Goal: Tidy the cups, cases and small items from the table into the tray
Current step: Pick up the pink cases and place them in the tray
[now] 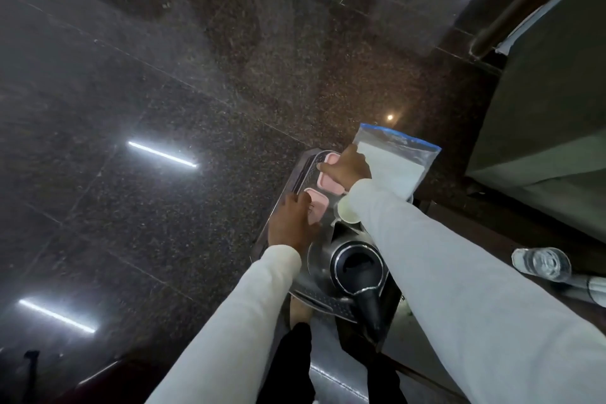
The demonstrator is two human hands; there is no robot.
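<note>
Both pale cream sleeves fill the near part of the view and reach far over a shiny metal tray with perforated ends, which sits at the left edge of a dark table. In the tray's near half stands a steel kettle with a black lid and black handle, probably parked there to leave the far half free for small things. A clear zip bag with a blue seal strip, holding something white, stands just right of the tray's far end. Two pink lidded cases lie side by side in the far half. The right hand rests flat and spread on the farther case, seemingly pressing it into place; whether it grips it or the bag edge, I cannot tell. The left hand lies loosely open on the tray's left rim, touching the nearer case, likely steadying it. A cream paper cup peeks out under the right sleeve, mostly hidden. A clear glass tumbler waits on the table, well right.
</note>
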